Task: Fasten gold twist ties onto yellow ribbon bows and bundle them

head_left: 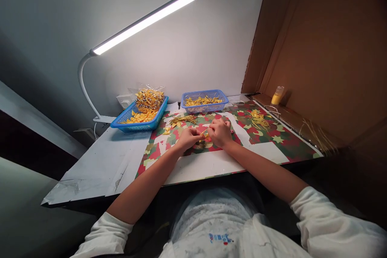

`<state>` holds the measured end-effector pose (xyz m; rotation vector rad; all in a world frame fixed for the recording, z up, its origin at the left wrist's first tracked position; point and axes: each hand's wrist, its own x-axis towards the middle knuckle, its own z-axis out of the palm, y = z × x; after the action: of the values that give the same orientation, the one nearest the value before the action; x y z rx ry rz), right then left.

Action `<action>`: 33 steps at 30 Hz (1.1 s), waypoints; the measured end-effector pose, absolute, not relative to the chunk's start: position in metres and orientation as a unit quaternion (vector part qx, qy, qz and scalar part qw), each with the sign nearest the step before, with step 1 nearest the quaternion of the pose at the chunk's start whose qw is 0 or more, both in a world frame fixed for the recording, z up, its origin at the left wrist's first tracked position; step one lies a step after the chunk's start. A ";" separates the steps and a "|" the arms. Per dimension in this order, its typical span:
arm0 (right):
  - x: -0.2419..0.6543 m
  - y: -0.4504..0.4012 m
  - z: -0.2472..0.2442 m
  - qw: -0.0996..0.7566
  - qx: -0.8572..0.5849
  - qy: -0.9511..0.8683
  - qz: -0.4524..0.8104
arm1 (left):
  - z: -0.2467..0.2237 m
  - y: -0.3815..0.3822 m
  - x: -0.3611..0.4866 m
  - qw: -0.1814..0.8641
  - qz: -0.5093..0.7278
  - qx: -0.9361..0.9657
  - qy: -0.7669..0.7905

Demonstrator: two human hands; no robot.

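Observation:
Both hands meet over the middle of the patterned table cover. My left hand point(189, 138) is closed in a pinch, its fingertips pointing right. Just beside it, my right hand point(220, 132) has its fingers curled and pressed together. A thin yellow strand point(205, 131) runs between the two sets of fingertips; its ends are hidden by the fingers. Small yellow pieces and a round, pale item point(198, 145) lie under the hands, partly covered. Behind my left hand rests a bundle of thin yellow-green stems point(183, 119), with a few yellow petal-like pieces point(167, 130) nearby.
A blue basket point(133, 126) of yellow pieces stands at the back left, a violet-blue basket point(204, 108) at the back centre. To the right lies a yellow stringy pile point(259, 121). A lit lamp point(145, 22) hangs above; a small yellow-filled container point(277, 96) stands by the cardboard point(320, 56).

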<state>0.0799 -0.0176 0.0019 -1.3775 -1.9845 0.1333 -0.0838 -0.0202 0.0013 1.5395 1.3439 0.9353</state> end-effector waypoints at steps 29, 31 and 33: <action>0.074 -0.019 0.000 0.321 -0.537 -0.763 0.165 | 0.000 -0.021 -0.084 0.429 0.393 0.626 0.520; 0.073 -0.016 -0.004 0.354 -0.520 -0.751 0.200 | -0.001 -0.021 -0.084 0.437 0.399 0.625 0.510; 0.074 -0.011 -0.009 0.401 -0.486 -0.739 0.239 | -0.001 -0.021 -0.085 0.441 0.405 0.625 0.501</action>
<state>0.0739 -0.0106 -0.0095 -1.2287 -1.8683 0.6039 -0.0846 -0.0210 -0.0009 1.5522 1.2428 1.0063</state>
